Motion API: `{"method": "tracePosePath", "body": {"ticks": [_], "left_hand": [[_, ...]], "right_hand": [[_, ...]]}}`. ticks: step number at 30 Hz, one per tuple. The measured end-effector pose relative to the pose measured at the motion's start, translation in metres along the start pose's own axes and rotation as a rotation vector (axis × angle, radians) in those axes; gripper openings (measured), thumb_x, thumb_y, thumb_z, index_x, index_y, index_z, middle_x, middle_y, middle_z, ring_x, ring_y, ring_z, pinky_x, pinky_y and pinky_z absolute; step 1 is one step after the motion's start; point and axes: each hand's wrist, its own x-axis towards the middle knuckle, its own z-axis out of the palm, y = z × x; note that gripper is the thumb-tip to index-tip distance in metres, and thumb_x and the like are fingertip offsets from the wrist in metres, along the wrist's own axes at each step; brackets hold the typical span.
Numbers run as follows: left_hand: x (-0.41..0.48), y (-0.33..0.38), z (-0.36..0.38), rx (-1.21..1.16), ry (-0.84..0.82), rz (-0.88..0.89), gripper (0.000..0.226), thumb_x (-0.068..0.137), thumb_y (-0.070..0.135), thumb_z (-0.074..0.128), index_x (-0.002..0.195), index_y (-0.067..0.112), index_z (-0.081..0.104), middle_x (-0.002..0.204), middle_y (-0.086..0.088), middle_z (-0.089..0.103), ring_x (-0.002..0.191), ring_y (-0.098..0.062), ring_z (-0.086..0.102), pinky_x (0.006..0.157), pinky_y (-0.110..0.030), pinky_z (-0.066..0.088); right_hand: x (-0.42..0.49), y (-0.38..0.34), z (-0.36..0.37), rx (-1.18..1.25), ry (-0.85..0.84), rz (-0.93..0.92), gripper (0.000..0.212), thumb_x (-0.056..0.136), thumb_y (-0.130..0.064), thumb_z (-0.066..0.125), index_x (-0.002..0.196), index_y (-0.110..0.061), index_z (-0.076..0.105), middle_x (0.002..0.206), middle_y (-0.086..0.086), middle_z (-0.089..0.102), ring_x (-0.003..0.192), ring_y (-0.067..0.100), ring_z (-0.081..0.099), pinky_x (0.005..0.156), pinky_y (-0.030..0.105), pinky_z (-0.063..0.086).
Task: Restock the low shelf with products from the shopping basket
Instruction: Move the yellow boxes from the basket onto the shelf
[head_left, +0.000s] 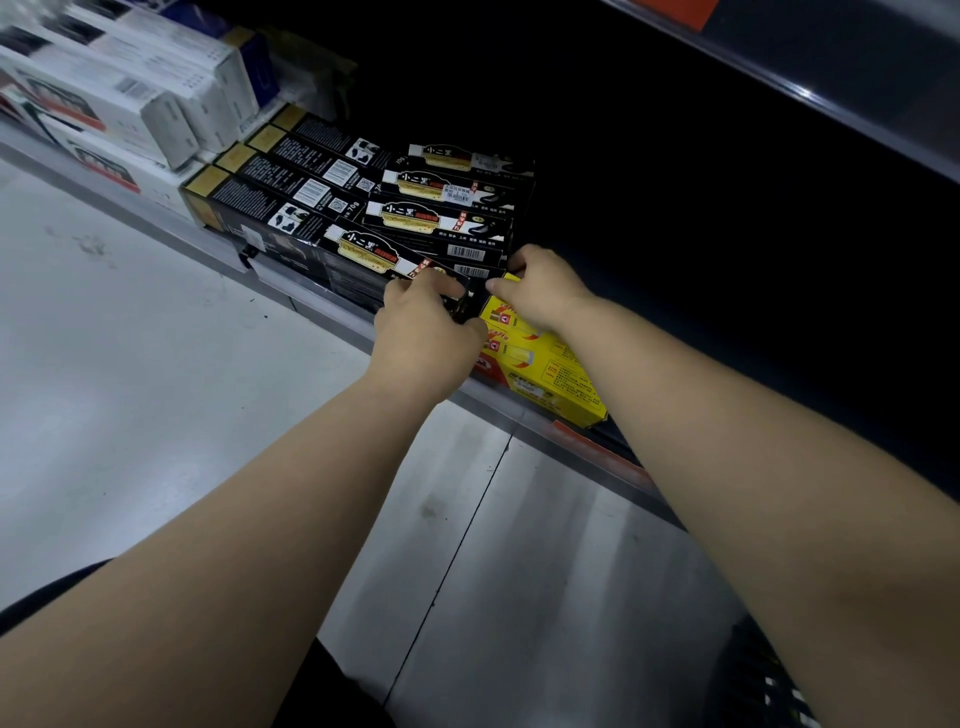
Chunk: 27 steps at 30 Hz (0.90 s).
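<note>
Low shelf bears black "小二黑" 70g boxes, left hand gripping one.

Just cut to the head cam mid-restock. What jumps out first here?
Both hands meet at the front edge of the low shelf: the left hand and right hand grip the near end of the front black box, one of a row of black-and-gold boxes. A bright yellow box lies beside it under the right wrist, vivid against the dark shelf interior. White boxes are stacked far left.
</note>
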Motion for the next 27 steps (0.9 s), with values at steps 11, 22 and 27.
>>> {"method": "tracePosePath", "body": {"ticks": [11, 22, 27], "left_hand": [[0.0002, 0.0004, -0.0019, -0.025, 0.005, -0.004, 0.034, 0.088, 0.020, 0.059, 0.121, 0.018, 0.052, 0.128, -0.008, 0.034, 0.107, -0.029, 0.049, 0.082, -0.034, 0.048], [-0.0007, 0.0012, -0.0006, -0.034, -0.017, -0.001, 0.034, 0.087, 0.021, 0.060, 0.119, 0.019, 0.053, 0.120, -0.005, 0.034, 0.113, -0.031, 0.046, 0.092, -0.040, 0.047], [-0.0014, 0.0019, -0.0010, -0.040, -0.019, -0.006, 0.034, 0.086, 0.021, 0.059, 0.119, 0.018, 0.053, 0.125, -0.008, 0.036, 0.114, -0.032, 0.046, 0.093, -0.042, 0.047]], "right_hand": [[0.0063, -0.0028, -0.0005, 0.067, 0.043, 0.109, 0.013, 0.080, -0.016, 0.062, 0.078, -0.019, 0.050, 0.070, -0.010, 0.045, 0.061, 0.006, 0.043, 0.048, 0.021, 0.031], [0.0040, -0.0040, 0.0060, 0.034, 0.142, 0.050, 0.015, 0.078, -0.022, 0.065, 0.073, -0.017, 0.051, 0.071, -0.006, 0.049, 0.074, 0.016, 0.051, 0.049, 0.023, 0.031], [0.0055, -0.0006, 0.0084, 0.128, 0.233, 0.059, 0.024, 0.077, -0.022, 0.064, 0.058, -0.020, 0.050, 0.063, -0.006, 0.053, 0.070, 0.017, 0.054, 0.059, 0.024, 0.038]]}}
